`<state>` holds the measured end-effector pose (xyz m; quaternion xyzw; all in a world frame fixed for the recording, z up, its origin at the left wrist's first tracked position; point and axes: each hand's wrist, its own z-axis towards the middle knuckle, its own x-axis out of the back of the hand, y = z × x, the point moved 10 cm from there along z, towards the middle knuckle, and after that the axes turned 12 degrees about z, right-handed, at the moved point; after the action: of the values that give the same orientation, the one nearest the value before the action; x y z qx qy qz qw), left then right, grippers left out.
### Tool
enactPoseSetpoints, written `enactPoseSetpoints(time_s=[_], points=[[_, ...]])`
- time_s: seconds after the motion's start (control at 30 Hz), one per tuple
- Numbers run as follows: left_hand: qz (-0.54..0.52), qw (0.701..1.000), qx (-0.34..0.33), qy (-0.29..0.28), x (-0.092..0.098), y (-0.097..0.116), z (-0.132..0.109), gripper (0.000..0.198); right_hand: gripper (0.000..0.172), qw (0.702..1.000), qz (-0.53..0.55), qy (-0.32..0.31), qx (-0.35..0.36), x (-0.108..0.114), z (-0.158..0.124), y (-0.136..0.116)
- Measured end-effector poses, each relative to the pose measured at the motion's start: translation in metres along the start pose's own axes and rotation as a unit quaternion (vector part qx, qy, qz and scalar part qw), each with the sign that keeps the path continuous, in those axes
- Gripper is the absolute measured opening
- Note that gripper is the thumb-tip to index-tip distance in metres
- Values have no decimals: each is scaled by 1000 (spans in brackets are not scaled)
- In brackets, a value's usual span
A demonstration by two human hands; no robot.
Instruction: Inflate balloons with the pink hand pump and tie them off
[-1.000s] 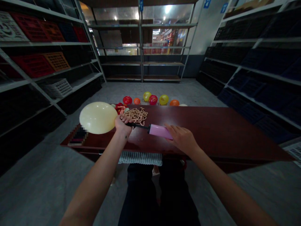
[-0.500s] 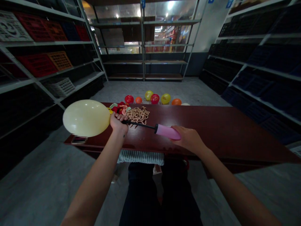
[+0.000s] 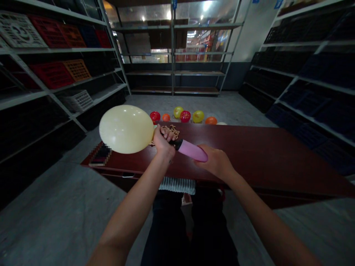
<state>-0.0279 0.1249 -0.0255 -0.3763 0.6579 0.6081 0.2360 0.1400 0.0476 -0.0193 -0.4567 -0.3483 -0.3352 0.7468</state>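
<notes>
A large pale yellow balloon [image 3: 126, 129], inflated, hangs left of my left hand [image 3: 164, 142] above the dark red table [image 3: 249, 151]. My left hand is closed around the balloon's neck and the black front end of a balloon pump; the nozzle itself is hidden by the fingers. The pump's pink body [image 3: 191, 150] slants down to the right, and my right hand [image 3: 215, 160] grips its far end. Hardly any of the black rod shows between the hands. Behind my left hand lies a heap of thin tan uninflated balloons [image 3: 172, 130], partly covered.
On the table's left end lies a flat dark object [image 3: 101, 154], blurred out. Several red, yellow and orange balloons [image 3: 185, 116] rest beyond the far edge. Below the near edge is a grey ribbed cushion [image 3: 179, 185]. Shelves with crates [image 3: 50, 74] stand at the left.
My left hand and the balloon have moved right toward my right hand, and the pump has shortened, its rod pushed in. The balloon now covers the red items on the table.
</notes>
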Motion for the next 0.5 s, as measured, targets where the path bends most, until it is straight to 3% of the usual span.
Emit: enactPoseSetpoints(time_s=[0.27, 0.5], points=[[-10, 997, 55, 51, 46, -1, 26, 34, 43, 984, -154, 24, 86, -15, -11, -10], [-30, 993, 50, 101, 94, 31, 31, 35, 44, 974, -183, -11, 132, -14, -24, 3]])
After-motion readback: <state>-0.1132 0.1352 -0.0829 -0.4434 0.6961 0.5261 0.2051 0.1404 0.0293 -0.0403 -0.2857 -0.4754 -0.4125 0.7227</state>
